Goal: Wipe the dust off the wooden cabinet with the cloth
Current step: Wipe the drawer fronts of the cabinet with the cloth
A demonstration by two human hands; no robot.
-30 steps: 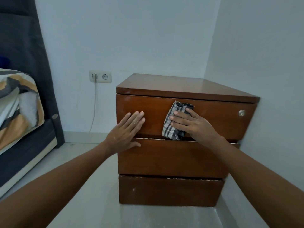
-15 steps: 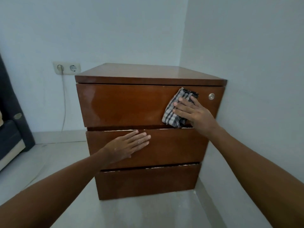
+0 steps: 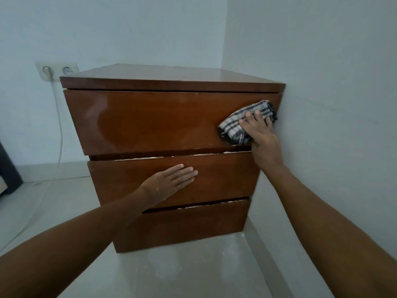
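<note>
At top drawer's right edge, right hand presses cloth with straight fingers; left hand rests flat, empty, on middle drawer; lower fronts appear unwiped.

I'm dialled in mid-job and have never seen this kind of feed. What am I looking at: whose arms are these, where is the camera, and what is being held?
There is no machine here. The camera sits on a person's head and looks forward and down, so the two bare arms are that person's own. In front stands a wooden cabinet with three drawer fronts, set in a room corner. The right hand presses a checked cloth against the right end of the top drawer front, fingers spread fairly straight over it. The left hand lies flat on the middle drawer front and holds nothing. A wall socket with a cable plugged in shows on the left.
</note>
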